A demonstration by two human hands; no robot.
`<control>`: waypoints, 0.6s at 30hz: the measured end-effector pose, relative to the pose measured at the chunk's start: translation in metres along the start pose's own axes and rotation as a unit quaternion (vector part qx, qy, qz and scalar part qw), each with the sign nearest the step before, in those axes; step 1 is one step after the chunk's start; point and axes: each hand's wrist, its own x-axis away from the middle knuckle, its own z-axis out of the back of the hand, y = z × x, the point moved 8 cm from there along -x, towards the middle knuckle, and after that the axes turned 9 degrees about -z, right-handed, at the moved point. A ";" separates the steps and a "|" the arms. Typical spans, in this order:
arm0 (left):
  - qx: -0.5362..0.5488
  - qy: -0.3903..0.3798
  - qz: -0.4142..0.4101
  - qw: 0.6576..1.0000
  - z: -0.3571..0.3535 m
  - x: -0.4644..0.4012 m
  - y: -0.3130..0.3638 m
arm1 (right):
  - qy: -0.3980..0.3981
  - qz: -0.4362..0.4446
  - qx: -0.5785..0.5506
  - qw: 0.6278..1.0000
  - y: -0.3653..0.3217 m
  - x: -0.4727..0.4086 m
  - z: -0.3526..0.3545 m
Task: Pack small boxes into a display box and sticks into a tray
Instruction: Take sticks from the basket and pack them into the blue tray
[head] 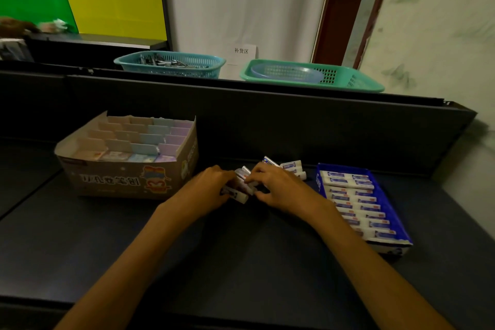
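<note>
A cardboard display box [128,182] stands at the left, filled with rows of small pastel boxes [150,139]. At the right lies a blue tray [391,211] holding several white sticks [353,195] in a column. Between them a small pile of loose white sticks [242,195] lies on the dark counter. My left hand [211,185] and my right hand [278,185] both curl around sticks of this pile, fingers meeting over it. A few more loose sticks [292,166] lie just behind my right hand.
A dark raised ledge [267,120] runs behind the counter. On it stand a teal basket [171,63] with metal items and a green basket [348,78] holding a clear lid. A paper sign [242,53] leans on the wall.
</note>
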 end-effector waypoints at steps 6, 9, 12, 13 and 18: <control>0.039 -0.021 -0.026 0.999 0.005 0.000 0.000 | -0.025 -0.009 -0.014 1.000 -0.003 -0.002 -0.011; 0.041 -0.020 -0.032 0.998 0.008 0.006 -0.002 | -0.023 -0.019 -0.020 0.999 0.000 -0.002 -0.011; 0.063 0.006 -0.030 0.998 0.014 0.011 -0.006 | -0.019 -0.023 -0.026 0.999 0.001 -0.002 -0.011; 0.079 0.020 -0.031 0.996 0.018 0.013 -0.006 | -0.019 -0.024 -0.027 0.999 0.001 -0.002 -0.011; 0.187 0.074 -0.023 0.979 0.030 0.019 -0.004 | -0.019 -0.028 -0.035 0.999 0.000 0.000 -0.009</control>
